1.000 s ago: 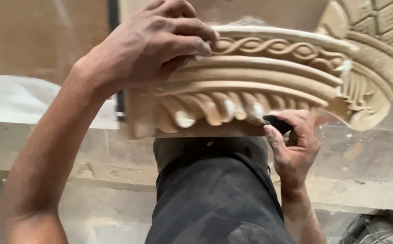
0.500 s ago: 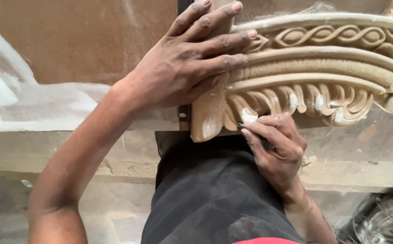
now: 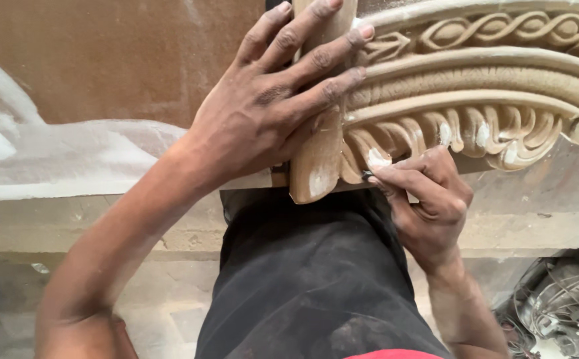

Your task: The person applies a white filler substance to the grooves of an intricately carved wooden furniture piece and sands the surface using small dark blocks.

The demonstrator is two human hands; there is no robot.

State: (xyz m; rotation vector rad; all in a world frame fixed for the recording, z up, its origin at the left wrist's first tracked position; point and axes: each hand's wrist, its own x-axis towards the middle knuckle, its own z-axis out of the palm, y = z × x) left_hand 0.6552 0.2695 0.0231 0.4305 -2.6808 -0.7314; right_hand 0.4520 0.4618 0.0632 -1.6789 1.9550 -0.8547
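A long carved wooden moulding [image 3: 475,100] with a braid band and leaf scrolls runs from the middle to the right edge, with white patches of filler on its lower leaves. My left hand [image 3: 269,106] lies flat over its left end, fingers spread and pressing it down. My right hand [image 3: 426,196] is pinched on a small dark scraper, mostly hidden by the fingers, whose tip touches the lower carved leaves near the left end.
The moulding rests on a dusty workbench edge [image 3: 103,219] in front of my dark trousers [image 3: 309,286]. A brown board [image 3: 103,60] and pale dust lie to the left. A tangle of tools and cables [image 3: 555,312] sits at the lower right.
The moulding has shifted right in view, so its left end is now under my left hand. My right hand moved left along the lower leaves to the end.
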